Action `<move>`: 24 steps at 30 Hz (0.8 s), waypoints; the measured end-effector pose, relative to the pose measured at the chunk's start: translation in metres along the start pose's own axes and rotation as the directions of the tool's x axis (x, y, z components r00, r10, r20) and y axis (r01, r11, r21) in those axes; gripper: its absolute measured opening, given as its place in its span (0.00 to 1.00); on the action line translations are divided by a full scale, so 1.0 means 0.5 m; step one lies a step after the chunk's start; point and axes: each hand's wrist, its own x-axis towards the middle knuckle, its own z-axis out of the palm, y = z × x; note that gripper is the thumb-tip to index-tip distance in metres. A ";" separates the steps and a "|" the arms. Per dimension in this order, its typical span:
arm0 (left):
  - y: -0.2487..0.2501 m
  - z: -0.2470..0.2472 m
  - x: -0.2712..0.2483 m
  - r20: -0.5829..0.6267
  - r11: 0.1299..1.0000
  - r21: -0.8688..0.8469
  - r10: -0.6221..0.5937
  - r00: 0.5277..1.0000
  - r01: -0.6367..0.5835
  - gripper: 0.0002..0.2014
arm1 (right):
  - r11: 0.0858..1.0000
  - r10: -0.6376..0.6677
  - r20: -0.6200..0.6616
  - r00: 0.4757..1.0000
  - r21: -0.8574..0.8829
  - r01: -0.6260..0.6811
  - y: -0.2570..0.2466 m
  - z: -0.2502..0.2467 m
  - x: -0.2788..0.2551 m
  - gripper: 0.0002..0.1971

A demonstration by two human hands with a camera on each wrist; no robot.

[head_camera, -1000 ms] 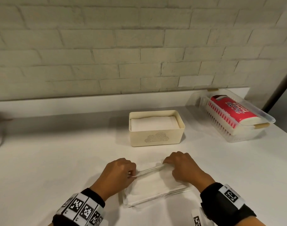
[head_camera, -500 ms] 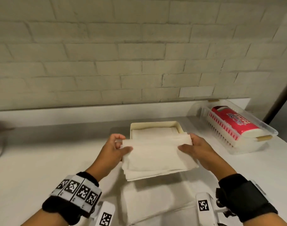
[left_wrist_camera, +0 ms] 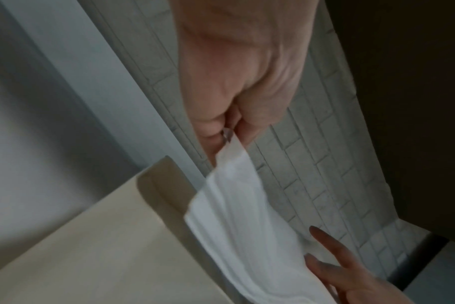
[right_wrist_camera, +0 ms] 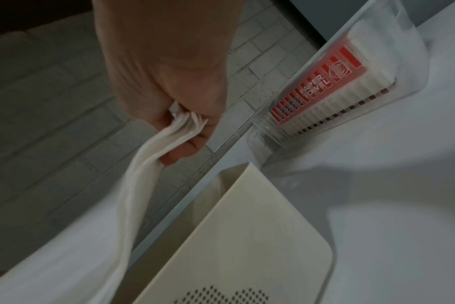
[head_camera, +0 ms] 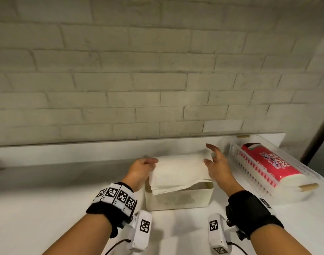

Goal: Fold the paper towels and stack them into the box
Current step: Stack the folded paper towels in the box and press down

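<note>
A folded stack of white paper towels hangs just over the open top of the cream box, its front edge drooping across the box's near rim. My left hand pinches the stack's left edge; the left wrist view shows the left hand holding a corner of the towels between thumb and fingers. My right hand holds the right edge, index finger sticking out. In the right wrist view the right hand pinches the layered towels above the box.
A clear plastic basket stands right of the box, holding a red paper towel pack. A white ledge and a pale brick wall rise just behind the box. The box stands on a white tabletop.
Both hands lifted the towel stack off the table in front and carried it forward to above the box. The head view has tilted upward.
</note>
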 end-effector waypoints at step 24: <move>-0.019 0.026 0.076 0.200 0.297 0.946 -0.222 0.954 -0.130 0.36 | 0.699 0.115 0.210 0.971 -0.712 0.071 0.057 0.062 0.057 0.16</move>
